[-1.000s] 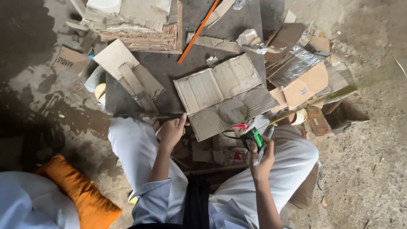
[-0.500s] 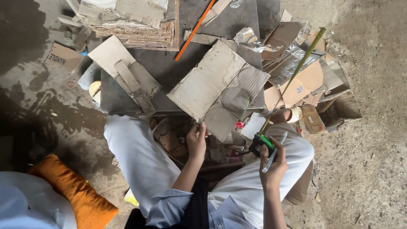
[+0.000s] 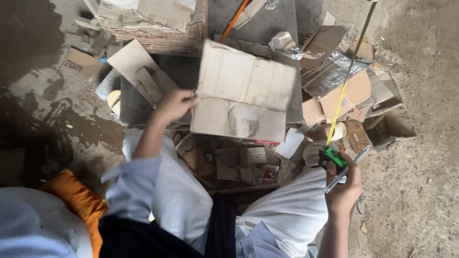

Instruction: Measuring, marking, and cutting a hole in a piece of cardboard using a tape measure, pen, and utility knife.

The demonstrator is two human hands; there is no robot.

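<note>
On the far left of the frame I see an orange cushion (image 3: 79, 205) by my knee, and it has not moved. Above it, in the upper left, a flat scrap of cardboard (image 3: 131, 59) lies on the dark board (image 3: 260, 26) as before.

My left hand (image 3: 174, 105) is the first big change. A moment ago it was low, near my lap. Now it has gone up to the middle of the frame and grips the left edge of the cardboard sheet (image 3: 244, 91). The fingers are pinched on that edge. The cardboard sheet lay open and flat a second ago, then it was tipped up at a slant. Now it sits square in the middle of the frame, lifted toward me, so I think it is being lined up to be measured.

Below it, between my white trouser legs, there is a heap of small cardboard bits (image 3: 229, 162).

On the right, my right hand (image 3: 344, 184) holds the green tape measure (image 3: 332, 156) and a grey pen (image 3: 346, 169) together, fingers wrapped shut around both. The yellow tape blade (image 3: 349, 71) is new. One second ago it was not pulled out. Now it runs long, up to the top right of the frame, over the pile of cardboard scraps (image 3: 354, 95). It does not touch the cardboard sheet yet.
</note>
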